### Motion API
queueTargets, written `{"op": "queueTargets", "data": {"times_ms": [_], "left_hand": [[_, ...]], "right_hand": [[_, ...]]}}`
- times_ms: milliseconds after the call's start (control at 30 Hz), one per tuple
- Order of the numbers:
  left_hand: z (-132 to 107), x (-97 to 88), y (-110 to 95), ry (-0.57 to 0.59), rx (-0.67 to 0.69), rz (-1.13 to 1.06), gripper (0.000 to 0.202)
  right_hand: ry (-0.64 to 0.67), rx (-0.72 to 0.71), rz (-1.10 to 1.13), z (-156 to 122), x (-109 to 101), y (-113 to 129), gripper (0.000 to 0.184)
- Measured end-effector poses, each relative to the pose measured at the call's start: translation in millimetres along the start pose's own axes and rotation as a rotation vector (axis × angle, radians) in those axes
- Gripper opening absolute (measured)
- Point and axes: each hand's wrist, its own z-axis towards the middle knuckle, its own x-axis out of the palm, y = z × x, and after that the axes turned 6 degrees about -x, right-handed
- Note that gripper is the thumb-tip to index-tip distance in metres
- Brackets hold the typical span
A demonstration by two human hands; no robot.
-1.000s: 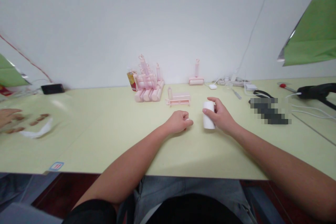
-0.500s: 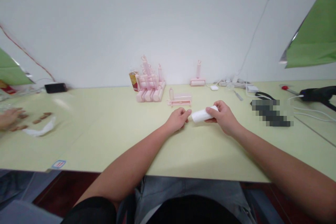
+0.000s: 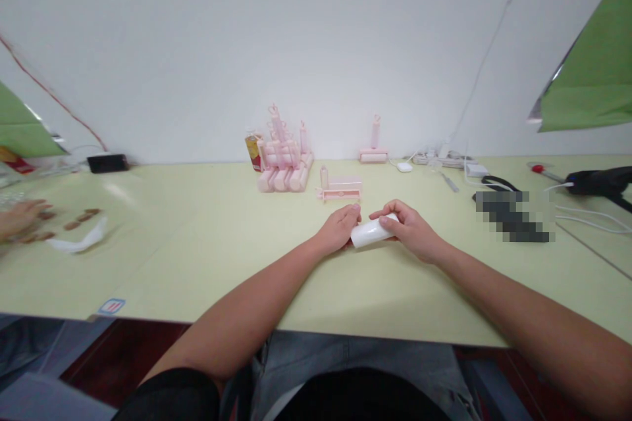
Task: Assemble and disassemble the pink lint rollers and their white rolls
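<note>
A white lint roller refill (image 3: 369,233) is held slightly tilted above the table, between my two hands. My right hand (image 3: 409,229) is closed around its right end, with the thumb lying along the top. My left hand (image 3: 340,229) is curled at the left end, and its fingertips are partly hidden behind the roll. Just beyond my hands lies a pink lint roller frame (image 3: 340,195) with its clear cover and a short handle.
Several pink lint rollers (image 3: 284,171) are stacked by the wall beside a yellow-red carton (image 3: 253,152). Another pink lint roller (image 3: 374,155) stands right of them. Cables, a dark tool (image 3: 597,183) and a blurred dark object (image 3: 513,217) lie right. A co-worker's hand (image 3: 22,218) is far left.
The refill has come nearer to me and leftward, so its left end now meets my left hand. My right hand has moved along with it.
</note>
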Motion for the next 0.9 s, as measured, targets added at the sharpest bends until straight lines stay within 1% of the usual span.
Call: {"op": "queueTargets", "data": {"times_ms": [100,300,367,433,500,600,667,767,900], "left_hand": [[-1.5,-0.4,-1.1,0.022,-0.003,0.001,0.058],[0.1,0.6,1.1,-0.004,-0.016,-0.052,0.056],[1.0,1.5,2.3,-0.002,-0.022,-0.079,0.057],[2.1,2.1,3.6,0.002,-0.048,-0.118,0.06],[3.7,2.0,4.7,-0.009,-0.082,-0.167,0.063],[6.6,-0.3,5.4,-0.077,-0.122,-0.23,0.061],[8.2,-2.5,5.3,-0.131,-0.127,-0.233,0.058],[8.7,-5.2,5.0,-0.167,-0.086,-0.18,0.056],[6.9,-6.1,4.0,-0.182,-0.03,-0.118,0.059]], "right_hand": [[-0.043,-0.053,-0.053,0.7,-0.5,-2.6,0.036],[-0.217,-0.145,-0.122,3.0,-4.0,-3.4,0.039],[-0.229,-0.156,-0.141,3.7,-3.5,-5.5,0.04],[-0.189,-0.16,-0.156,3.6,-1.4,-8.0,0.041],[-0.105,-0.146,-0.169,2.2,2.1,-9.5,0.042],[0.053,-0.085,-0.18,-1.7,6.9,-8.8,0.046],[0.132,-0.047,-0.178,-4.1,8.0,-7.0,0.048],[0.173,-0.014,-0.188,-5.5,6.2,-4.5,0.048],[0.181,0.009,-0.237,-4.6,3.0,-3.1,0.049]]}}
